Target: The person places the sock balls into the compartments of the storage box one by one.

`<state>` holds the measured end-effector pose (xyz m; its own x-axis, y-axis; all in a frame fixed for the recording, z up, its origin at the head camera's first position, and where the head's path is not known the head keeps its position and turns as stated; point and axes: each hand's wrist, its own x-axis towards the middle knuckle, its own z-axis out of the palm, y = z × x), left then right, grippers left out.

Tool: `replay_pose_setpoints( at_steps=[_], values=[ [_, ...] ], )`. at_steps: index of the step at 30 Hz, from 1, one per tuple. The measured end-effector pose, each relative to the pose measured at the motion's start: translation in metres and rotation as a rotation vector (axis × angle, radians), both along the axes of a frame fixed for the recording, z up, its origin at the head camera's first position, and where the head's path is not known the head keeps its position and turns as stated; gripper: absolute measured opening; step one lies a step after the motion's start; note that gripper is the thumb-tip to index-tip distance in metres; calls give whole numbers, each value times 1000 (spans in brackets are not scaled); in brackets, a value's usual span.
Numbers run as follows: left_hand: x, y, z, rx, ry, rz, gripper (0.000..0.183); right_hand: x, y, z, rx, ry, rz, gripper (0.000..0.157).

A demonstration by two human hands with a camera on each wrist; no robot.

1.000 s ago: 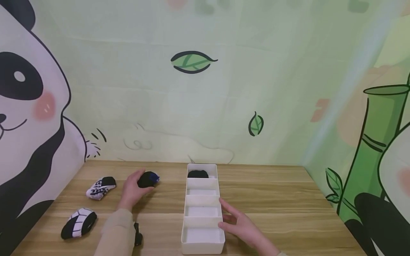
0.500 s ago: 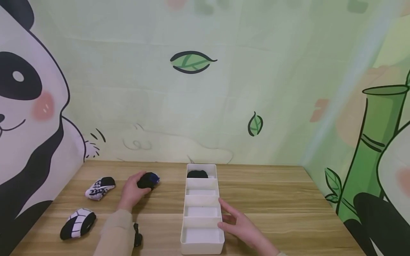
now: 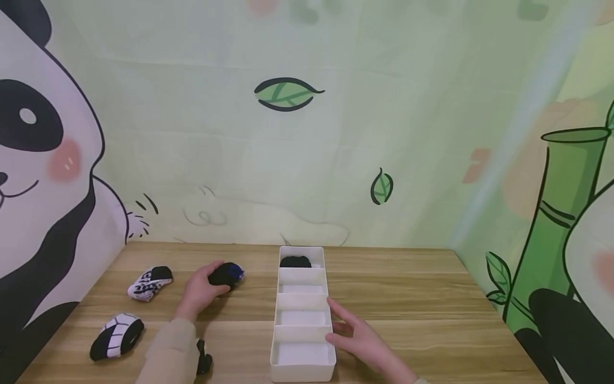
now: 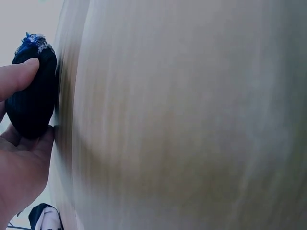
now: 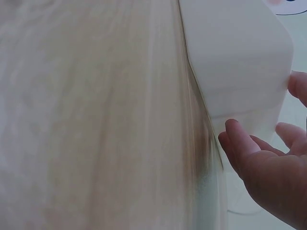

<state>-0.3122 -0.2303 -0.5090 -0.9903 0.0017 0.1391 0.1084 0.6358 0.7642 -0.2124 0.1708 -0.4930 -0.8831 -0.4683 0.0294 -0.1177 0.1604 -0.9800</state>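
Head view shows a dark rolled sock (image 3: 224, 275), blue at one end, in your left hand (image 3: 198, 290), over the table (image 3: 393, 282) and left of the white box (image 3: 303, 373), apart from it. Your thumb lies on the sock near the blue end, and fingers show by the opposite end; whether its underside touches the table, you cannot tell. A loosened pinch could drop or unroll it, and that ruffled blue end could catch on a divider (image 3: 302, 276).

Your right hand (image 3: 357, 338) holds nothing, fingers spread with tips against the box's right side. That steadies one side only, so a bump or an uneven push could slide or twist the box. A black bundle (image 3: 296, 261) in its farthest compartment could get squashed by anything pressed in there.

Your left sleeve (image 3: 168, 341) partly hides a black item (image 3: 204, 360), which a low forearm could drag. The patterned sock (image 3: 150, 282) and striped sock (image 3: 116, 336), farther left, look safer.
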Motion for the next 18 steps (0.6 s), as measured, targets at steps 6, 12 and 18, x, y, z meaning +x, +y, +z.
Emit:
replay_pose_setpoints(
  at_steps=[6, 12, 18],
  values=[
    [2, 8, 5, 50, -17, -5, 70, -1, 0, -2, -15, -2, 4, 78],
    [2, 20, 9, 103, -12, -28, 71, 0, 0, -2, -23, -9, 1, 77],
    [2, 31, 16, 123, -9, -44, 70, 0, -1, 0, -36, -8, 0, 77]
  ],
)
